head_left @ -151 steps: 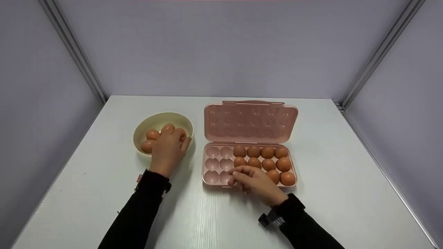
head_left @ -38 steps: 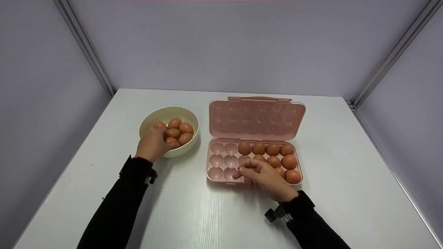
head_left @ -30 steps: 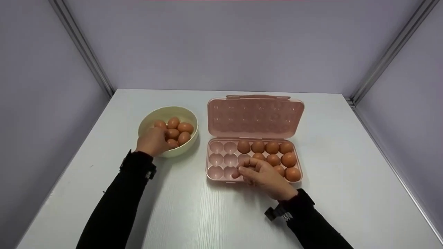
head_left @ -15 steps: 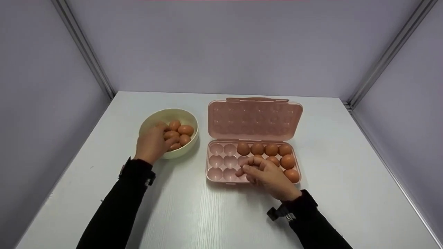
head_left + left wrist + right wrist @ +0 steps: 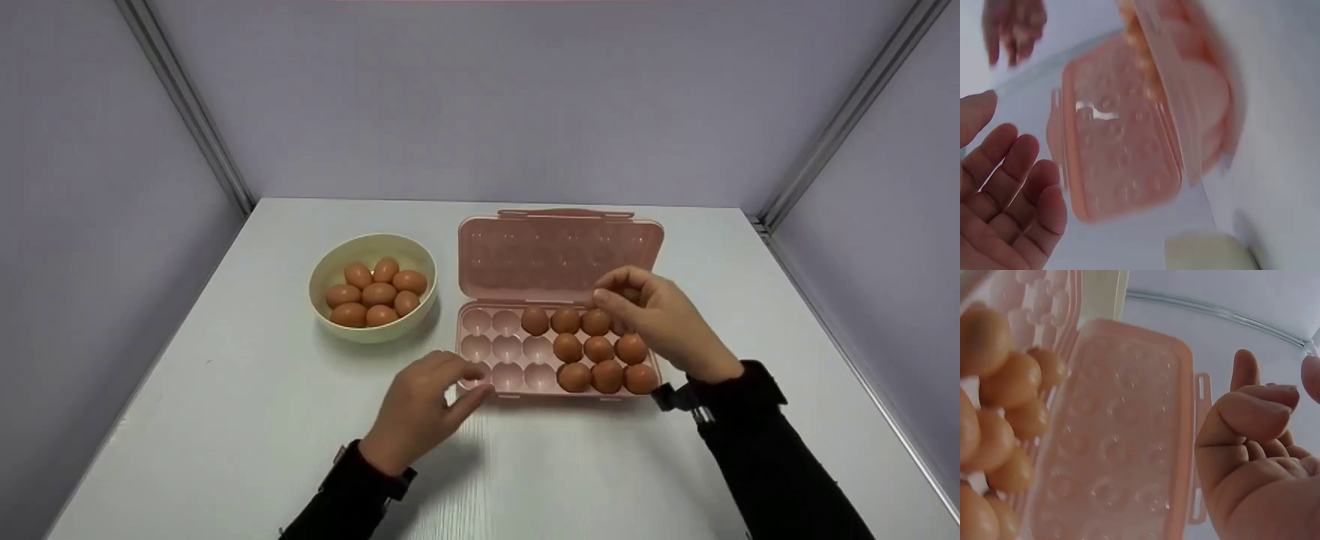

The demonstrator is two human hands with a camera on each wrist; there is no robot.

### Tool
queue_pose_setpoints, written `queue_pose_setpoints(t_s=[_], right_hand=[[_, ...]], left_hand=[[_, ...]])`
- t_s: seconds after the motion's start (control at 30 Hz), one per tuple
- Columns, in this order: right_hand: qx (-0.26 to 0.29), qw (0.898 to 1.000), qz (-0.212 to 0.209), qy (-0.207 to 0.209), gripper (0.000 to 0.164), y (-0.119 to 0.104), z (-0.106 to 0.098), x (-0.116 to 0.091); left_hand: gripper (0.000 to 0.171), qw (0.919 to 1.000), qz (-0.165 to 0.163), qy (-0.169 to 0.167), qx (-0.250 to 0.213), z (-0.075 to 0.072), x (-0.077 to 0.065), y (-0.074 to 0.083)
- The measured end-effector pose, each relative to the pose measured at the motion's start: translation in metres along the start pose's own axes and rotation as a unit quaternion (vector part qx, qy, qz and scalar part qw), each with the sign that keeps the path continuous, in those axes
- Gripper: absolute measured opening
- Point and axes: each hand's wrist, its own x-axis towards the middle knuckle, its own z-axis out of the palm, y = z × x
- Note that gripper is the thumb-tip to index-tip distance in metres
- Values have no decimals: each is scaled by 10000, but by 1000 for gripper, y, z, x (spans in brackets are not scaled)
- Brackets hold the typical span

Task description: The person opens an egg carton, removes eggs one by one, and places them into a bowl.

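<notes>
Ref = carton (image 5: 523, 361): long axis L-R, lid (image 5: 536, 262) up along its far long side. L hand (image 5: 420, 409) at carton's nr L corner, grip part-wide, thumb & fingertips apart, nothing held; carton contact can't tell. Bowl (image 5: 379, 335) sits just L of carton, toward its far side, w/ 8 eggs (image 5: 379, 293), long axes at mixed angles; they're fwd & slightly L of L grip, so L hand's nearer. R hand (image 5: 671, 319) above carton's far R corner, grip narrow, index nr thumb, no egg seen in it; closest to carton eggs (image 5: 598, 348), R end. Bare cups (image 5: 507, 322) = carton's L end, L hand nearer.
</notes>
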Motion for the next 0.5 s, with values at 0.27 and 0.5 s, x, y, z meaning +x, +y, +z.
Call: queue_pose_setpoints(t_s=[0.27, 0.5], right_hand=[[-2978, 9537, -336, -252, 39, 0, 32, 44], [-4841, 8717, -595, -469, 24, 33, 62, 60]], left_hand=[[22, 9929, -249, -1147, 208, 23, -7, 19], [20, 9872, -405, -1534, 160, 37, -6, 23]])
